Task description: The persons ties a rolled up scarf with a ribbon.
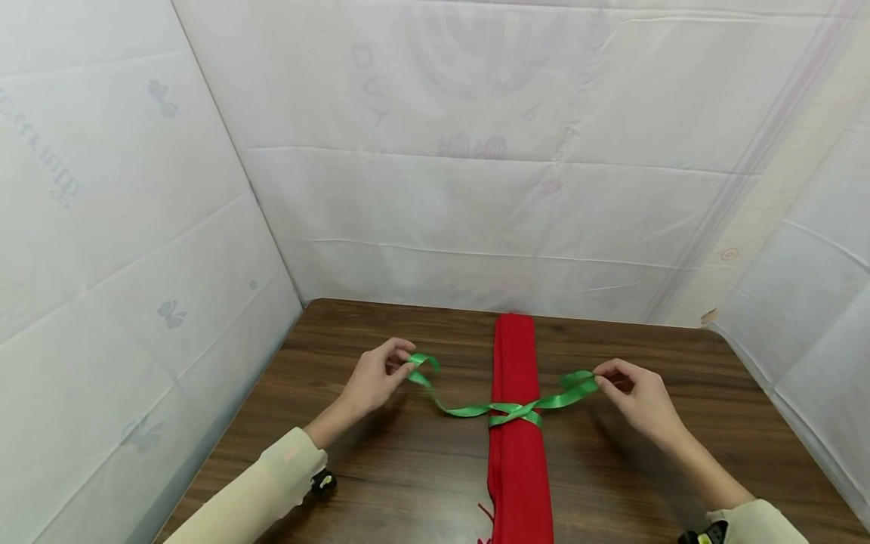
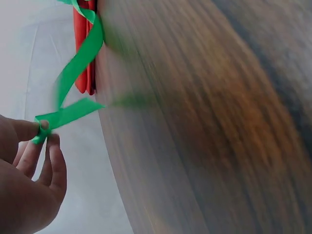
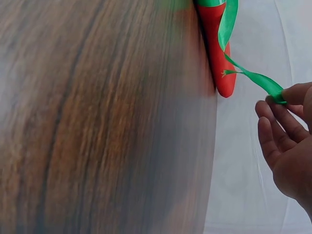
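- Head view: A person's left hand (image 1: pixel 372 380) and right hand (image 1: pixel 639 402) each pinch one end of a glossy green satin ribbon (image 1: pixel 506 410). The ribbon is crossed over a long red roll of folded cloth (image 1: pixel 518 431) lying lengthwise on a dark wooden table (image 1: pixel 381 468). The crossing sits midway between the two grips, with each tail running outward and slightly up to the fingertips, apparently so the wrap draws snug around the roll. White sheeting (image 1: pixel 442 189) walls in the table.
- Left wrist view: Thumb and forefinger of the left hand (image 2: pixel 29 180) close narrowly on the ribbon end (image 2: pixel 63 117). Beyond the pinch, the strip twists on its way to the red roll (image 2: pixel 84 53). The other fingers lie loosely curled below the pinch.
- Right wrist view: The right hand (image 3: pixel 287 146) nips its ribbon tip (image 3: pixel 265 83) between the fingertips, with the palm open beneath. The ribbon leads away from the grip to the roll's end (image 3: pixel 222 53).
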